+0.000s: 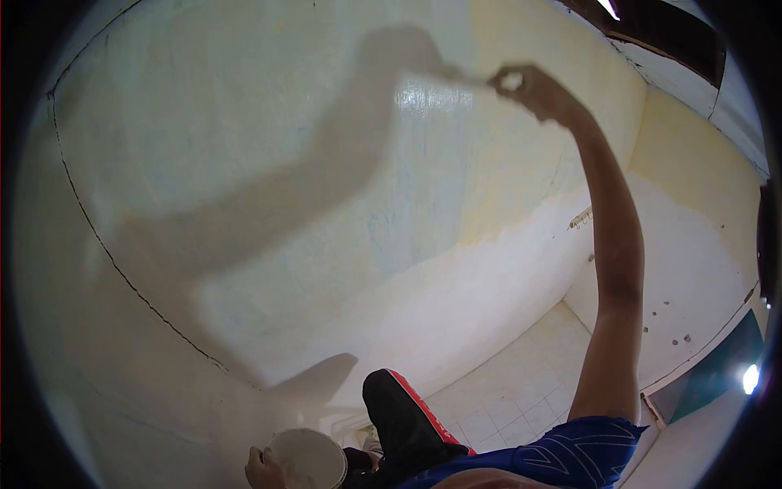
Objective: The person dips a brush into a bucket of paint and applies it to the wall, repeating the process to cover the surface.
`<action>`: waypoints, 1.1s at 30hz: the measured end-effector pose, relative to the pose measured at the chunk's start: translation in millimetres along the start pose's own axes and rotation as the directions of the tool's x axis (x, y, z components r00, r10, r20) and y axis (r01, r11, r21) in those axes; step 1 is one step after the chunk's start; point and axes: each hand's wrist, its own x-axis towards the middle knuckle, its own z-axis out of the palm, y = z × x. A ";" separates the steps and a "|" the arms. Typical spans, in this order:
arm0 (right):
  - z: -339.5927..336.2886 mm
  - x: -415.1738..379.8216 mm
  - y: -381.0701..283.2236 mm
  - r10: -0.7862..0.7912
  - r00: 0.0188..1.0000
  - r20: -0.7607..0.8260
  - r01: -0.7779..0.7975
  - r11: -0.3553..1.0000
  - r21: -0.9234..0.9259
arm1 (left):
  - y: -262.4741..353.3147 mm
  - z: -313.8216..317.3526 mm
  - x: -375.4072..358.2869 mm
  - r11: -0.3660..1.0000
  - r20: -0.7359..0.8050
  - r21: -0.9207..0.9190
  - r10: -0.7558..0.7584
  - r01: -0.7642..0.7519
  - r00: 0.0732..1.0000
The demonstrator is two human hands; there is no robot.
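Note:
High on the wall (326,204), my right hand (538,94) pinches a thin, pale tool that looks like a paintbrush (472,80), seen nearly edge-on and pointing left. Its tip meets the dark shadow of my arm. Just below it shines a wet patch (432,98) on the pale green surface. Down at the bottom, my left hand (265,470) grips the side of a round white bucket (309,459) close to my body. Whatever is inside the bucket looks whitish.
A long crack (122,273) runs down the wall at left. The wall's lower part is white, its upper right yellowish. A small hook rail (581,218) hangs near the corner. Pale floor tiles (521,371) lie below. A bright lamp (750,379) glows at far right.

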 end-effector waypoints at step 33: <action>-36.4 60.7 -25.5 -0.008 0.995 -0.101 0.009 1.000 0.012 | 43.8 -5.3 -30.1 0.945 -0.013 0.326 0.017 -0.012 1.000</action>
